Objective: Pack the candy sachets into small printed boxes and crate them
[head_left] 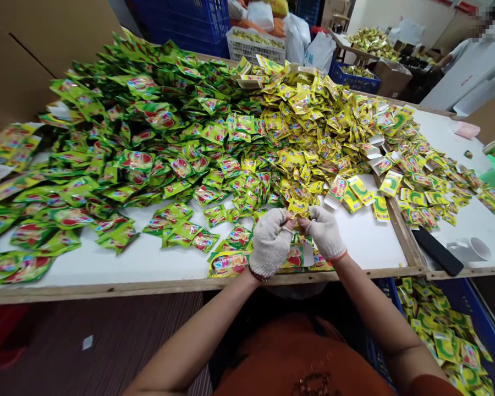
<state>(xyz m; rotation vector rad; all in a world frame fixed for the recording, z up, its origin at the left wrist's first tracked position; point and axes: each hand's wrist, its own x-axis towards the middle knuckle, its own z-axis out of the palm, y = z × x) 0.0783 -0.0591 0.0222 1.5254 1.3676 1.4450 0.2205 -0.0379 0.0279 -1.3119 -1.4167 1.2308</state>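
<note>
Both my hands wear white knit gloves with bare fingertips and meet near the table's front edge. My left hand (271,240) and my right hand (324,232) are closed on a small yellow packet (298,207), pinching it from either side. Below them lie flat printed cartons (230,264), partly hidden by my left hand. A heap of yellow packets (301,104) rises just beyond my hands. To the left spreads a large pile of green packets (136,159) with red fruit prints. Several small yellow boxes (358,190) rest right of my right hand.
A wooden strip (403,234) divides the white table. Beyond it are a black phone (437,251) and a clear mug (472,250). A blue crate (484,313) of filled boxes sits below at right. Blue crates (190,22) and a white basket (253,52) stand behind.
</note>
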